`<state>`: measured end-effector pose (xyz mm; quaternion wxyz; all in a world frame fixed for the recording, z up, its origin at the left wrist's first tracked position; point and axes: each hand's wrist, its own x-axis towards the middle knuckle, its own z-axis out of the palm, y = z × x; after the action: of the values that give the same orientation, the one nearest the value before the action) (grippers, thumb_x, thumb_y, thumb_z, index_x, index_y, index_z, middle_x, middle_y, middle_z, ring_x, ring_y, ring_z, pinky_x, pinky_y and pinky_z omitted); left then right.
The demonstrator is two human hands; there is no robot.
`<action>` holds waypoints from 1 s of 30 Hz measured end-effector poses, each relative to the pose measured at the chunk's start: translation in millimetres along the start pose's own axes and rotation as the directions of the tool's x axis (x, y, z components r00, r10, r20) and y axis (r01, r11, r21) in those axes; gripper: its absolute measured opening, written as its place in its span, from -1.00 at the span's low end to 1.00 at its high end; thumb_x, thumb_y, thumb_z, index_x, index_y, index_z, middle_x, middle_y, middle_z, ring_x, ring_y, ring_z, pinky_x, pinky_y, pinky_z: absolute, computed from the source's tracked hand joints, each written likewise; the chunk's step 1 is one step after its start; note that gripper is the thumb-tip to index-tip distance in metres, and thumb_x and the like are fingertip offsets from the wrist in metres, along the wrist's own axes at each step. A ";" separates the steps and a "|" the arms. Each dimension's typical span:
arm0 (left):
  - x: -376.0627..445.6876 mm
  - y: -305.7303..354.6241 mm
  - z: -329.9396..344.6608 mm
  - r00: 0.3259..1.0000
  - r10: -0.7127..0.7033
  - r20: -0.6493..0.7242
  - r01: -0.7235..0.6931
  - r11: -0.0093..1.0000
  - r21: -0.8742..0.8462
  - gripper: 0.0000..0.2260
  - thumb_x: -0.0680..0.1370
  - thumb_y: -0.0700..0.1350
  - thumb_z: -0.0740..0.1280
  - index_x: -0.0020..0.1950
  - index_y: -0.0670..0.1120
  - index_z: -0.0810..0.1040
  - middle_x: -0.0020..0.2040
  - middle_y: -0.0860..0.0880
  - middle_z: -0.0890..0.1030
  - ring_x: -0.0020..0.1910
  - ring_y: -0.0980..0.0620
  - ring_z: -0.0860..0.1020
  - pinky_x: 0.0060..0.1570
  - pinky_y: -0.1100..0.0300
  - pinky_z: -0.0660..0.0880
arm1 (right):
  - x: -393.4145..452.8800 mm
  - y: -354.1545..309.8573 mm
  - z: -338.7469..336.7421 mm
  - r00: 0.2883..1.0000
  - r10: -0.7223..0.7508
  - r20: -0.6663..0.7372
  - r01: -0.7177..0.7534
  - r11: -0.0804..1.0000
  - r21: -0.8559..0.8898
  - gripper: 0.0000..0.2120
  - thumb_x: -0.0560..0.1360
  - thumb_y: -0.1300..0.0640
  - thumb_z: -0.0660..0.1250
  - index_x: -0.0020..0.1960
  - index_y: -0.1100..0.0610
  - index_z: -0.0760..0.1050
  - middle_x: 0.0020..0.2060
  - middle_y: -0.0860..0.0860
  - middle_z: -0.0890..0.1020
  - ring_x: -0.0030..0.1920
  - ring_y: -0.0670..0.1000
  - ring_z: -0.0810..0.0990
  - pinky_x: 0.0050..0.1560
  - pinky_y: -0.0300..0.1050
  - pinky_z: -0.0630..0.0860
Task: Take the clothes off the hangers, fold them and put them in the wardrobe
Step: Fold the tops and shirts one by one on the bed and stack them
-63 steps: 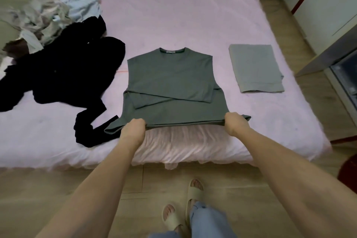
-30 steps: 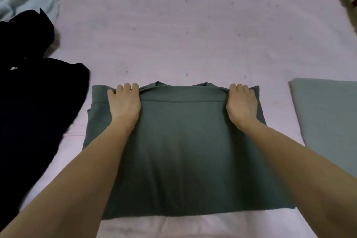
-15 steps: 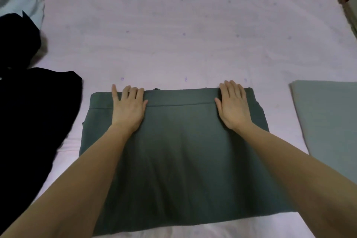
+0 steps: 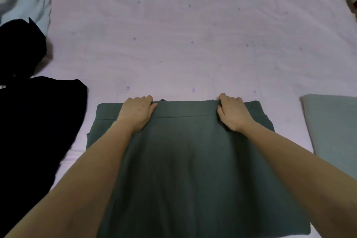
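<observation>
1. A pale blue garment lies crumpled at the far left of the bed, well beyond the dark green top.
2. A heap of black clothing lies left of the dark green top, its edge just beside the top's left side.
3. The dark green top lies folded in half on the pink bed sheet, in the middle of the near part of the bed, with its hem brought up to the far edge.
4. The left hand rests on the left part of the top's far edge, its fingers curled down over that edge and gripping the cloth.
5. The right hand rests on the right part of the same edge, its fingers likewise curled over and gripping it.
6. A folded grey-green garment lies flat on the bed right of the dark green top, apart from it, with a strip of sheet between them.
</observation>
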<state>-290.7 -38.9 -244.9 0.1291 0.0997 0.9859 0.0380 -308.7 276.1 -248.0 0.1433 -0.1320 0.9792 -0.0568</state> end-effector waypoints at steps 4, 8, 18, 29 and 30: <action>-14.1 -15.4 -15.6 0.954 0.108 0.281 -0.071 0.988 -0.138 -0.64 0.57 0.22 0.23 0.12 -0.05 0.38 0.03 -0.07 0.59 0.02 -0.12 0.54 -0.02 0.05 0.42 | -10.3 4.9 -22.7 0.950 -0.084 0.300 0.113 0.990 -0.081 -0.74 0.47 0.09 0.22 0.12 0.15 0.30 -0.20 0.02 0.50 -0.10 0.11 0.50 0.16 -0.04 0.28; -18.2 -0.7 -43.8 0.956 0.111 0.271 -0.063 0.982 -0.178 -0.72 0.57 0.11 0.28 0.13 -0.07 0.51 0.11 -0.07 0.59 0.14 -0.11 0.51 0.06 0.11 0.37 | -16.8 -3.3 -49.1 0.939 -0.030 0.342 0.115 0.966 -0.231 -0.90 0.47 0.17 0.19 -0.01 0.06 0.39 -0.07 0.00 0.62 -0.04 0.07 0.55 0.07 -0.10 0.23; -15.2 19.7 -191.2 0.945 0.011 0.327 -0.005 1.000 -0.017 -0.75 0.55 0.02 0.35 0.18 -0.04 0.54 0.19 -0.03 0.55 0.19 -0.07 0.49 0.03 0.14 0.39 | -28.3 -38.6 -196.9 0.910 0.300 0.285 -0.231 0.940 -0.250 -0.71 0.55 0.31 0.13 0.24 0.20 0.43 0.18 0.12 0.54 0.15 0.13 0.54 0.00 -0.09 0.39; -12.6 36.5 -314.8 0.989 0.054 -0.139 -0.045 0.997 0.065 -0.97 0.55 -0.15 0.28 -0.07 -0.10 0.47 -0.02 -0.13 0.60 0.03 -0.17 0.55 -0.03 0.03 0.36 | -49.0 -42.4 -322.3 0.964 0.199 -0.178 -0.246 0.922 -0.299 -0.82 0.54 0.34 0.13 0.10 0.19 0.39 0.01 0.13 0.57 -0.03 0.17 0.57 -0.21 -0.05 0.30; -16.5 38.4 -313.6 0.983 0.053 -0.174 -0.037 0.995 0.095 -0.95 0.55 -0.17 0.25 -0.10 -0.08 0.45 -0.04 -0.12 0.59 -0.01 -0.17 0.55 -0.11 0.04 0.33 | -54.5 -42.1 -320.8 0.964 0.176 -0.199 -0.232 0.921 -0.312 -0.81 0.52 0.35 0.15 0.11 0.20 0.37 -0.01 0.13 0.58 -0.04 0.17 0.56 -0.25 -0.05 0.28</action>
<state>-350.1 -20.3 65.3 0.0358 0.1242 0.9916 0.0043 -343.1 274.3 78.3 0.0415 -0.0459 0.9916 0.1134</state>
